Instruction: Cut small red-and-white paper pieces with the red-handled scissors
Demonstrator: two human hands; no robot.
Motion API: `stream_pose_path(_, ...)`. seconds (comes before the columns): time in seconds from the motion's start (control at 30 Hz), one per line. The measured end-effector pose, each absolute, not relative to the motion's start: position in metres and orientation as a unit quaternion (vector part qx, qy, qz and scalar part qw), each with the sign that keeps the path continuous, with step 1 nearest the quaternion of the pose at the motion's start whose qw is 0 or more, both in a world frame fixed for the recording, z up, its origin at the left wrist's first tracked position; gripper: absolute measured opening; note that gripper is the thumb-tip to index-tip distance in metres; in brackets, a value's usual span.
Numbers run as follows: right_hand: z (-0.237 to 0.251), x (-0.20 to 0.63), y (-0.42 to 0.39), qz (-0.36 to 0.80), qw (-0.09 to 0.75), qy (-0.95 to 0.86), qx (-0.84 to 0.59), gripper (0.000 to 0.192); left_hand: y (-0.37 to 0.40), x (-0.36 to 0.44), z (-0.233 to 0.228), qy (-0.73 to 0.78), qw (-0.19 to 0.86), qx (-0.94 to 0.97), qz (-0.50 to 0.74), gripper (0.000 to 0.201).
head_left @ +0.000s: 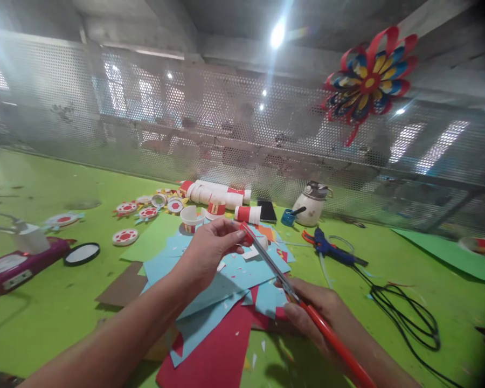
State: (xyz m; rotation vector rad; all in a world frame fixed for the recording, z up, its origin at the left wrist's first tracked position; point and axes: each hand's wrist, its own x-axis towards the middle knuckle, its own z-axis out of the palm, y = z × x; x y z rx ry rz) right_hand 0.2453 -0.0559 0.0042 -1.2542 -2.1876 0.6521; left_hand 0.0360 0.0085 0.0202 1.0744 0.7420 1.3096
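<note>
My left hand (208, 249) pinches a small red piece of paper (246, 231) between thumb and fingers. In my right hand (321, 310) is a pair of scissors (271, 264) with long metal blades and red handles. The blade tips reach the red piece, close to my left fingertips. Whether the blades are apart is hard to make out. Beneath both hands lie light blue paper sheets (222, 288) strewn with small scraps. A dark red sheet (214, 350) sticks out below them toward me.
Behind the sheets stand paper cups (192, 218) and a stack of cups (214, 195). Round red-and-white pieces (125, 237) lie left, near a purple power strip (24, 264). A blue glue gun (333, 250) with a black cord (404, 312) rests right, by a white jug (309, 207).
</note>
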Motion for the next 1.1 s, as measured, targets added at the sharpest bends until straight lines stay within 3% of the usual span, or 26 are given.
stream_pose_path(0.57,0.011,0.244,-0.057,0.257,0.268,-0.809,-0.455,0.026,0.012,0.035,0.019,0.315,0.612,0.452,0.567,0.014)
stream_pose_path(1.1,0.006,0.246,-0.055,0.24,0.263,-0.801,-0.482,0.043,0.011,0.034,0.022,0.323,0.607,0.468,0.555,0.014)
